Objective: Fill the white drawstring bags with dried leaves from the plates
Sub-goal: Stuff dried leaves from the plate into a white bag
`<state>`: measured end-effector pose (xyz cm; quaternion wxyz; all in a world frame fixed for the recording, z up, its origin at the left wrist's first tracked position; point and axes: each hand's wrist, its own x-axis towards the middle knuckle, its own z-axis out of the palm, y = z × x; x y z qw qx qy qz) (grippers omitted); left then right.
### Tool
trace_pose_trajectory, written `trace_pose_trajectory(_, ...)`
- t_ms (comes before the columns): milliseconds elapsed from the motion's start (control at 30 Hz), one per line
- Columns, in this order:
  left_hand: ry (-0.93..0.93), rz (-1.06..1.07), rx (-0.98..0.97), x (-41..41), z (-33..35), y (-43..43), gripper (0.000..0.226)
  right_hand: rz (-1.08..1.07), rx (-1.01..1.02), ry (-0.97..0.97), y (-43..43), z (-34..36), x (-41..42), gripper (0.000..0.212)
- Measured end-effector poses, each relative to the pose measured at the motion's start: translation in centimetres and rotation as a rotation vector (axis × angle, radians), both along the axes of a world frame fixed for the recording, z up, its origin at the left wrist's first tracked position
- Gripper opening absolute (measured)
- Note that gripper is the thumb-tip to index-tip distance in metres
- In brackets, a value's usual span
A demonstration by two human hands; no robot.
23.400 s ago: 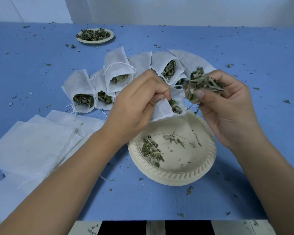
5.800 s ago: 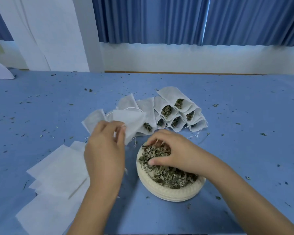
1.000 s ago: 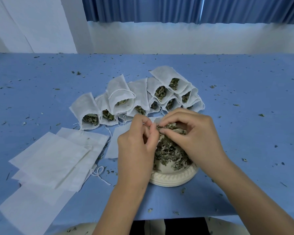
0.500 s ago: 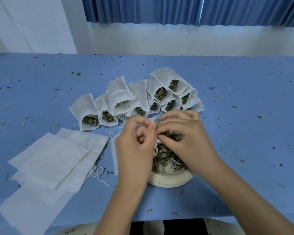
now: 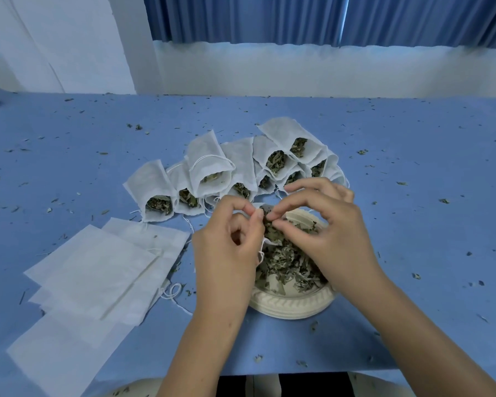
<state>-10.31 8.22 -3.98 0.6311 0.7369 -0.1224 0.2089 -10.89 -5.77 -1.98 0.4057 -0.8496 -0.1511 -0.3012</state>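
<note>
A: Gripping what?
B: Left hand pinches the limp, featherlight bag by its mouth hem, above the plate at six o'clock from the filled bags. Right hand pinches brittle leaves; pinch softly.

Some plain workroom I guess: blue cloth-covered table under the right hand, pleated blue curtains beyond it.

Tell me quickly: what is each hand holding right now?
Left hand: pinches the bag by its rim.
Right hand: pinches leaves at the bag's mouth.
</note>
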Motion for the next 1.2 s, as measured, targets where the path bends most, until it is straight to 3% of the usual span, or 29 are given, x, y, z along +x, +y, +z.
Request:
trace_pose_trajectory(133, 0.021, -0.021, -0.017, -0.1, 0.3, -0.3, 0.023, -0.073, 0.046, 0.027, 1.0, 0.2, 0.4, 0.015)
trace_pose_trajectory(233, 0.083, -0.015, -0.155, 0.0, 0.6, 0.0, 0.024, 0.092, -0.033, 0.033, 0.5, 0.4, 0.2, 0.006)
trace_pose_trajectory(267, 0.111, -0.009, -0.215, 0.1, 0.7, 0.2, 0.024, 0.135, -0.062, 0.012, 0.0, 0.5, 0.1, 0.015)
trace_pose_trajectory(333, 0.167, -0.006, -0.315, 0.2, 0.9, 0.7, 0.021, 0.118, -0.210, -0.046, -1.0, 0.6, 0.1, 0.029)
trace_pose_trajectory(400, 0.203, -0.024, -0.361, 0.3, 1.0, 0.9, 0.019, 0.052, -0.359, -0.089, -1.3, 0.4, 0.2, 0.025)
trace_pose_trajectory(467, 0.224, -0.046, -0.365, 0.3, 0.9, 0.8, 0.018, -0.007, -0.414, -0.174, -0.9, 0.0, 0.4, 0.009)
trace_pose_trajectory(600, 0.169, -0.010, -0.230, 0.1, 0.9, 0.4, 0.019, -0.038, -0.433, -0.328, -0.5, -0.2, 0.6, 0.014)
trace_pose_trajectory(767, 0.114, -0.013, -0.102, -0.1, 1.3, 0.5, 0.022, -0.042, -0.427, -0.317, -0.3, 0.4, 0.9, 0.010)
trace_pose_trajectory(867, 0.189, -0.120, -0.216, -0.2, 1.8, -0.1, 0.019, 0.025, -0.446, -0.187, 0.2, 0.5, 1.1, 0.018)
trace_pose_trajectory(967, 0.256, -0.090, -0.345, -0.2, 1.8, 0.3, 0.017, 0.194, -0.354, -0.021, -0.8, 0.6, 1.0, 0.025)
trace_pose_trajectory(1067, 0.301, -0.058, -0.430, 0.1, 1.9, 1.0, 0.019, 0.142, -0.377, -0.111, -1.7, 1.1, 0.7, 0.032)
trace_pose_trajectory(1200, 0.319, -0.077, -0.434, 0.2, 1.9, 0.8, 0.021, 0.072, -0.515, -0.244, -1.0, 0.7, 1.2, 0.008)
